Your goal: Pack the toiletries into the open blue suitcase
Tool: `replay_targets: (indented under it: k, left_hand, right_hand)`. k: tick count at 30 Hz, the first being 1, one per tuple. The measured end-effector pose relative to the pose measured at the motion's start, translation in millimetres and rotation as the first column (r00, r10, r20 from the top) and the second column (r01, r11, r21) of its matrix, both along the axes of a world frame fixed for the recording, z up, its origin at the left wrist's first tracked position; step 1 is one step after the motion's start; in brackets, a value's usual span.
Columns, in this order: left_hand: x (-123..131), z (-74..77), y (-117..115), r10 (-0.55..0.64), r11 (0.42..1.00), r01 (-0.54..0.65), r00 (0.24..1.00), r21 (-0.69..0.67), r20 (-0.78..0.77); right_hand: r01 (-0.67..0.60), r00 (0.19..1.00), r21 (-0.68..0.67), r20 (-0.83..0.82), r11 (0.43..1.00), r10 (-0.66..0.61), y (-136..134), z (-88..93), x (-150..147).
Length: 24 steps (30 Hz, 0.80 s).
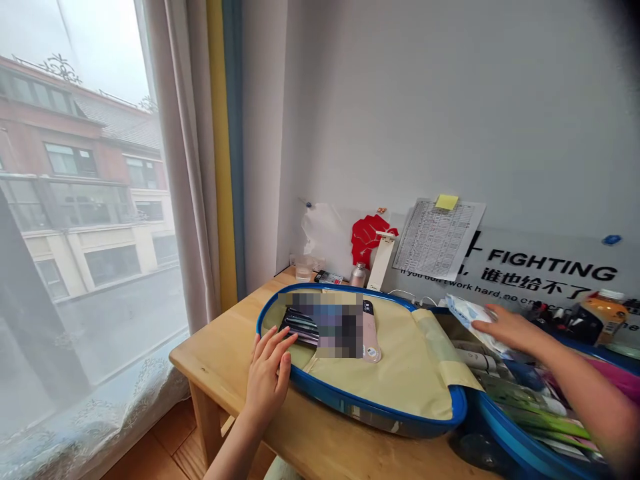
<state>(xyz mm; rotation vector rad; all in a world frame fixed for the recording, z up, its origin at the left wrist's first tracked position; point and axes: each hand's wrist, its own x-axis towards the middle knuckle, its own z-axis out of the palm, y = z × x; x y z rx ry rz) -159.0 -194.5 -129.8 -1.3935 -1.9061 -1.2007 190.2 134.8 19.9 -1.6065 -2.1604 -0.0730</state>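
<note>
Holds a white and blue packet (467, 312) in the right hand (507, 328), pinched between thumb and fingers, above the filled side of the open blue-rimmed case (495, 417) on the wooden table (230, 317). Rests the left hand (271, 363) at the rim of the beige-lined side, with fingers a little apart, near a dark glossy item (299, 321); cannot tell whether touching it.

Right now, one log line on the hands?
left hand: at case rim; right hand: holding white packet; case: open on wooden table
</note>
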Motion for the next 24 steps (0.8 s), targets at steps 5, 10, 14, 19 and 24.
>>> replay_targets:
  k: [5, 10, 14, 19, 24]
  left_hand:
    - [0, -1.4, 1, 0.001, 1.000, -0.001, 1.000, 0.005, 0.008]
    - [-1, -1.0, 1, -0.008, 1.000, 0.008, 1.000, 0.005, 0.004]
    - [-1, -1.8, 1, 0.000, 1.000, 0.000, 1.000, 0.010, 0.009]
    - [-1, -3.5, 1, 0.006, 1.000, -0.006, 1.000, 0.002, -0.006]
    - [0, -4.2, 2, 0.042, 0.999, -0.042, 0.999, 0.016, 0.002]
  right_hand:
    - [-0.120, 0.991, -0.082, 0.053, 0.989, 0.124, -31, 29.2, -46]
    - [-0.491, 0.859, -0.153, 0.082, 0.858, 0.506, -88, 25.5, -125]
    - [-0.755, 0.572, -0.314, 0.114, 0.576, 0.812, -144, 0.0, -183]
    - [-0.838, 0.380, -0.388, 0.092, 0.385, 0.920, -181, -30.0, -231]
    - [-0.829, 0.372, -0.423, 0.073, 0.367, 0.925, -186, -52.1, -251]
